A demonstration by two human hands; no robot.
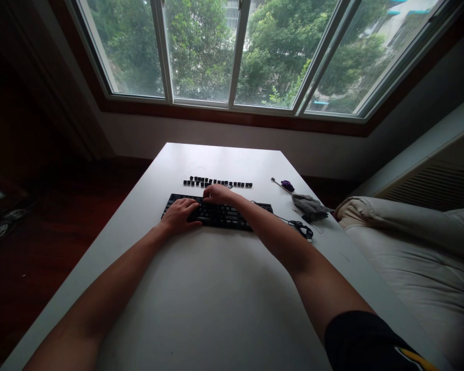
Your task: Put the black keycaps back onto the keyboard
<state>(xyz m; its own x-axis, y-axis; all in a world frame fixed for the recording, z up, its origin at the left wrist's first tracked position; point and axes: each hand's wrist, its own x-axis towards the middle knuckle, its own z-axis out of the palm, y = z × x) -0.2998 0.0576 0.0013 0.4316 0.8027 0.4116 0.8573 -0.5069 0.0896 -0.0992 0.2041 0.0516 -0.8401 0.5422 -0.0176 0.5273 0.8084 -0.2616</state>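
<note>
A black keyboard (pixel 226 219) lies on the white table, part of it hidden under my hands and right forearm. My left hand (pixel 180 214) rests on its left part, fingers stretched over the keys and thumb along the front edge. Over the upper middle of the keyboard is my right hand (pixel 217 194), its fingers bent and pressed together, pointing down; whatever is between them is too small to make out. Just behind the keyboard, loose black keycaps (pixel 243 184) stand in two rows.
The white table (pixel 216 293) reaches toward the window. On its right lie a toothbrush-like brush (pixel 280 184), a purple item (pixel 287 185), a grey cloth (pixel 310 207) and a coiled black cable (pixel 302 229). A pale padded seat (pixel 406 247) adjoins the right edge.
</note>
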